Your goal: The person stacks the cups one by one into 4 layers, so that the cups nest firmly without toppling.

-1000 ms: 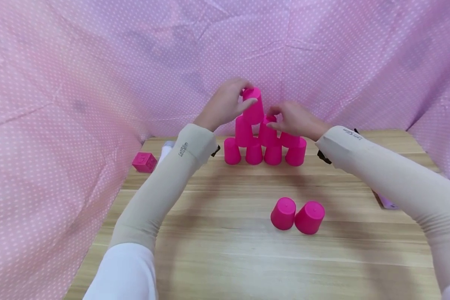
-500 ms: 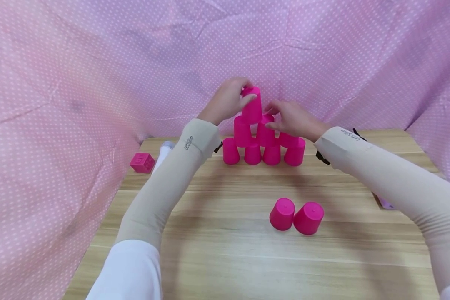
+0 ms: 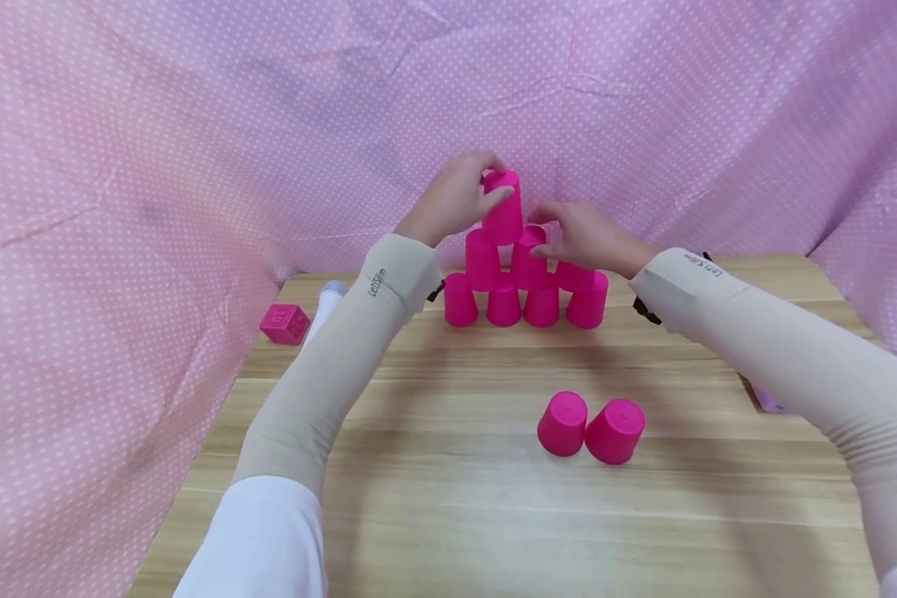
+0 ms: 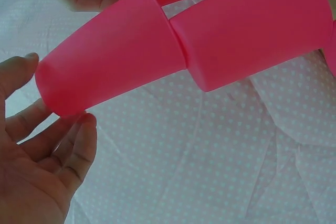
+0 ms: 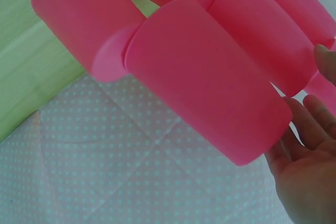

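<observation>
In the head view, upside-down pink cups form a pyramid: a bottom row of several, a middle row of three, one on top. My left hand pinches the top cup near its closed end, thumb on one side and fingers on the other. That cup's rim rests across the left cup and the centre cup of the middle row. My right hand stands at the centre cup's upper right with relaxed fingers and thumb around it. In the right wrist view, its fingertips are right by the middle-row cups.
Two more upside-down pink cups stand side by side nearer on the wooden table. At the left are a pink block and a white cylindrical object partly behind my sleeve. Polka-dot cloth hangs close behind the pyramid.
Both hands stay almost still at the pyramid, the left keeping its pinch on the top cup. The view shifts slightly; the cups keep their places.
</observation>
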Motion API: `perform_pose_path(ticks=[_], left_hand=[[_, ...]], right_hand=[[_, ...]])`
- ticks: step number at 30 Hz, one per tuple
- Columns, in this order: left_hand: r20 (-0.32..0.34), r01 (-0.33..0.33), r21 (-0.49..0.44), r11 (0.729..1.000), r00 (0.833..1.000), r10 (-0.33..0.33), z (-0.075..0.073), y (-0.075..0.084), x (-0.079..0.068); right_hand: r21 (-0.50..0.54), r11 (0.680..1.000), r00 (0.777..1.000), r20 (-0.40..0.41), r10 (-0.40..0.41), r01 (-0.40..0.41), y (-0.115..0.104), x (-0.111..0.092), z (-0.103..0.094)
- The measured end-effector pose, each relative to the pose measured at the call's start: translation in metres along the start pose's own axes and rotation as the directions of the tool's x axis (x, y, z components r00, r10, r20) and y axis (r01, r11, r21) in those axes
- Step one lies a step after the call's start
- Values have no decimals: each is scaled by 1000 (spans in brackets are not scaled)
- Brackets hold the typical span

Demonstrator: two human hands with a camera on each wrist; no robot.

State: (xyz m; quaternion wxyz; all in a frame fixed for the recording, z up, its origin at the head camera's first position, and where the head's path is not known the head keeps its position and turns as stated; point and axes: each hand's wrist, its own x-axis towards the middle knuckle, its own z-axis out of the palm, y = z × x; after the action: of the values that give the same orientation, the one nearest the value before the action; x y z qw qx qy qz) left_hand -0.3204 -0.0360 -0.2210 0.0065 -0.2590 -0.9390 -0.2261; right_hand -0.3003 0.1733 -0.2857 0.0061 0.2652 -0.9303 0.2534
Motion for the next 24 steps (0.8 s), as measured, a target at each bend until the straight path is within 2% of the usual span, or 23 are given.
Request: perform_pose_path(ticks=[6, 10, 13, 16, 20, 22, 24], left_hand=[[-77, -73, 68, 995, 994, 78, -5, 0, -9], [-138, -180, 136, 974, 970, 198, -6, 3, -21], [-178, -297, 177, 938, 928, 327, -4, 7, -33], [-158, -379, 187, 907, 899, 408, 1, 14, -50], [-119, -472, 176, 864, 861, 494, 12, 24, -72], [-119, -533, 164, 830, 824, 553, 20, 29, -82], [-106, -582, 147, 800, 795, 597, 29, 34, -93]], right_hand=[[5, 1000, 1000, -2, 4, -4, -2, -10, -10], [11, 1000, 999, -50, -14, 15, -4, -26, -20], [-16, 999, 994, -99, -52, 51, -6, -41, -28], [-58, 995, 987, -134, -89, 81, -8, -58, -35], [-67, 990, 974, -184, -133, 123, -12, -82, -37], [-77, 985, 963, -215, -165, 152, -14, -96, -35], [-96, 979, 953, -230, -200, 182, -16, -110, -31]])
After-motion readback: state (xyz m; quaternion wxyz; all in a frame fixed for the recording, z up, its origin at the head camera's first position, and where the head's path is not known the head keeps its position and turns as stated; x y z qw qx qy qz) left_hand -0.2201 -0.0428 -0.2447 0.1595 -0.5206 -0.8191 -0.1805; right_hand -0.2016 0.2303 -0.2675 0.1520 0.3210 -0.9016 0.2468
